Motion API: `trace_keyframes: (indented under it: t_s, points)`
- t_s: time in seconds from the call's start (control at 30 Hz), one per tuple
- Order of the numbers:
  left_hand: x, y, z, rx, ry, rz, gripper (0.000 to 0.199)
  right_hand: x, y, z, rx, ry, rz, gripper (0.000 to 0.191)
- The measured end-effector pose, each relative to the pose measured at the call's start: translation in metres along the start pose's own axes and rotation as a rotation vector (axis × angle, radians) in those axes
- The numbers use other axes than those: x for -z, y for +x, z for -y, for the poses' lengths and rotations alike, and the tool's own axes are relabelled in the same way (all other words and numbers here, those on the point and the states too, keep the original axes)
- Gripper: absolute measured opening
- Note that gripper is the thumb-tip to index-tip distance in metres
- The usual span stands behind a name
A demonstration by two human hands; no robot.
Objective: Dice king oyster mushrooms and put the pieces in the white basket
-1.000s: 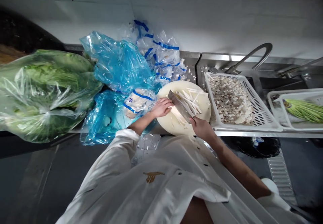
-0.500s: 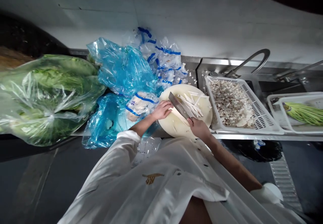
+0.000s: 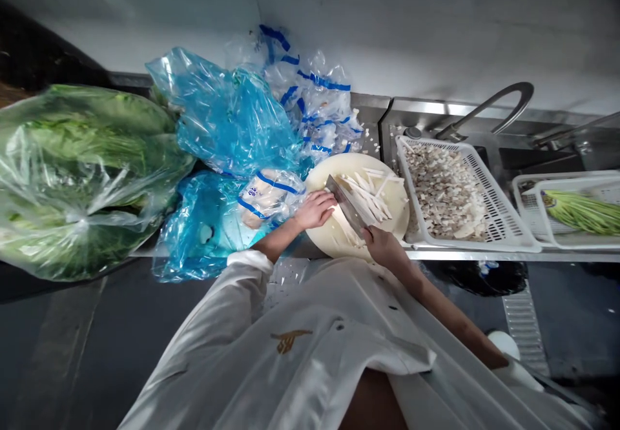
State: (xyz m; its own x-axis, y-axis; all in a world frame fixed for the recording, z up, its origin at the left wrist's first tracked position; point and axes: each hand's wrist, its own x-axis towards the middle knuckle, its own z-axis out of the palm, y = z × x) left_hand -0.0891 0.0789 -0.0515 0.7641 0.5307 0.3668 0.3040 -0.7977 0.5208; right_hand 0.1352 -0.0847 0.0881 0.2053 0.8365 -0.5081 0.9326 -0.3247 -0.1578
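My right hand (image 3: 385,247) is closed around the handle of a cleaver (image 3: 349,208), whose broad blade slants across a round, pale cutting board (image 3: 398,207). On the board's left side, my left hand (image 3: 316,210) has its fingers bent and close together, pressing down on a pale piece beside the blade. That piece is mostly hidden by the fingers and the cleaver. Long white cut strips (image 3: 371,191), of a kind I cannot make out, lie right of the blade. A clear bag with blue bands (image 3: 271,194), holding pale rounded pieces, rests by my left wrist.
A white basket (image 3: 508,230) of chopped pale-and-grey bits stands at right, below a curved faucet (image 3: 516,104). Farther right are green stalks (image 3: 581,214) in another basket. Blue plastic bags (image 3: 232,123), crumpled clear bags (image 3: 324,97) and a large bag of leafy greens (image 3: 87,178) fill the left.
The camera view has shifted slightly. The cleaver has moved a little along the pale piece, and the strips to its right lie somewhat differently. Both hands keep nearly the same places.
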Motion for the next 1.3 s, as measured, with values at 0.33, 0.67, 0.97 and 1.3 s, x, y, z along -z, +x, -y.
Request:
trace_keyframes:
  t_s: [0.33, 0.67, 0.97, 1.3]
  points:
    - [-0.001, -0.001, -0.001, 0.077, -0.005, 0.018, 0.034, -0.025, -0.039, -0.024, -0.048, 0.109, 0.094, 0.038]
    - [0.004, 0.001, 0.000, 0.040, 0.026, 0.001, 0.031, -0.004, -0.009, -0.002, -0.014, 0.083, -0.050, 0.040]
    - [-0.002, 0.001, 0.004, 0.048, -0.017, -0.031, 0.033, -0.027, 0.002, 0.012, -0.028, 0.098, 0.028, 0.039]
    - [0.010, 0.000, 0.006, 0.036, -0.020, -0.009, 0.033, -0.002, 0.009, -0.004, 0.021, 0.075, -0.053, 0.042]
